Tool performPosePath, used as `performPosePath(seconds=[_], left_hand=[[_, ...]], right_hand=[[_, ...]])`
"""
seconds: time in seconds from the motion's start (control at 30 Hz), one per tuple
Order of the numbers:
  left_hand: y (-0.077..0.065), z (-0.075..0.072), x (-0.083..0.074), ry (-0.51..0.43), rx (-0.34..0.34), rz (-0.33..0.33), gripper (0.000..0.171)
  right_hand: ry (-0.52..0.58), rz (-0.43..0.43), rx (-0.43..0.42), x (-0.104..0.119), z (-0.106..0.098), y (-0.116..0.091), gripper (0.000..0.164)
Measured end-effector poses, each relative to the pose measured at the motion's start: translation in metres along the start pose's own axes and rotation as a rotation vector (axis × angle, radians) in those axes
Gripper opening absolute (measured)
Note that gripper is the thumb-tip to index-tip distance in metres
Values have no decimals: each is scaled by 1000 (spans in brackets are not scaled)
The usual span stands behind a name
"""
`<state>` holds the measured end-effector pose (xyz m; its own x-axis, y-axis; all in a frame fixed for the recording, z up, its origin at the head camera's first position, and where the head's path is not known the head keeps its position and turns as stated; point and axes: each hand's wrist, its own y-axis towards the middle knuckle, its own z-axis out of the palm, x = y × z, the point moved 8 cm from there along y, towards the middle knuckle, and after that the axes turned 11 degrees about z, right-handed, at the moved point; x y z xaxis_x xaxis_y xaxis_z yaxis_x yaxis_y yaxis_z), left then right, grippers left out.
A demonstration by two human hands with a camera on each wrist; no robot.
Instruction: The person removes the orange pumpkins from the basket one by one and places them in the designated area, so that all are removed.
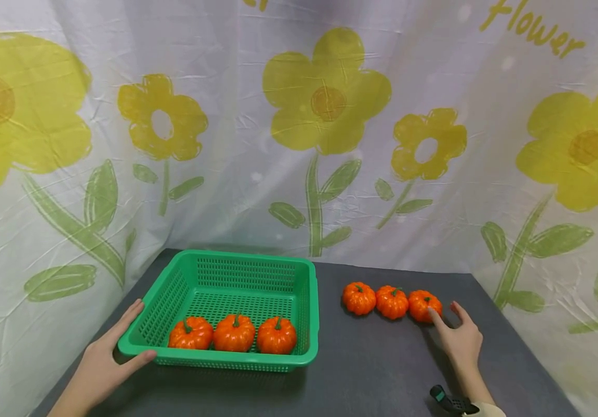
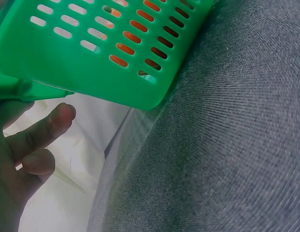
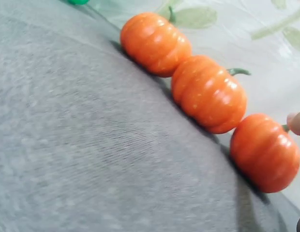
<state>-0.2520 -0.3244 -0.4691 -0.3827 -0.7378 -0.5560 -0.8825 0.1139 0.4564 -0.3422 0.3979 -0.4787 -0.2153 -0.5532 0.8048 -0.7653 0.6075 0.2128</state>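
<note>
A green plastic basket (image 1: 236, 360) with slotted walls sits at the left of the dark table. Inside it, three small orange pumpkins (image 1: 234, 333) line up along the front wall. My left hand (image 1: 102, 360) spreads around the basket's front left corner, thumb at the front rim and fingers along the left side. Loosely bent fingers (image 2: 38, 137) show under the rim in the left wrist view. Three more pumpkins (image 3: 208, 94) stand in a touching row at the right. Around the rightmost pumpkin (image 3: 264, 153), my right hand (image 1: 460, 341) holds thumb and fingers apart, a fingertip close to its stem.
Dark grey cloth covers the table (image 1: 367, 365). A white curtain (image 1: 236, 174) printed with yellow flowers hangs behind and along both sides. A black band (image 1: 452, 401) circles my right wrist. Table surface separates the basket from the row of pumpkins.
</note>
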Motion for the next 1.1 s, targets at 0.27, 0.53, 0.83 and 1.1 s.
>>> performPosePath(seconds=[0.27, 0.53, 0.83, 1.1], left_hand=[[-1, -1, 0, -3, -6, 7, 96], [0, 0, 0, -12, 35, -26, 97], [1, 0, -2, -10, 25, -19, 98], [0, 1, 1, -10, 30, -34, 99]], right_hand=[[70, -38, -47, 9, -14, 1, 72], [88, -71, -47, 43, -18, -9, 71], [127, -126, 14, 78, -12, -26, 66], [169, -212, 99, 106, 15, -42, 62]])
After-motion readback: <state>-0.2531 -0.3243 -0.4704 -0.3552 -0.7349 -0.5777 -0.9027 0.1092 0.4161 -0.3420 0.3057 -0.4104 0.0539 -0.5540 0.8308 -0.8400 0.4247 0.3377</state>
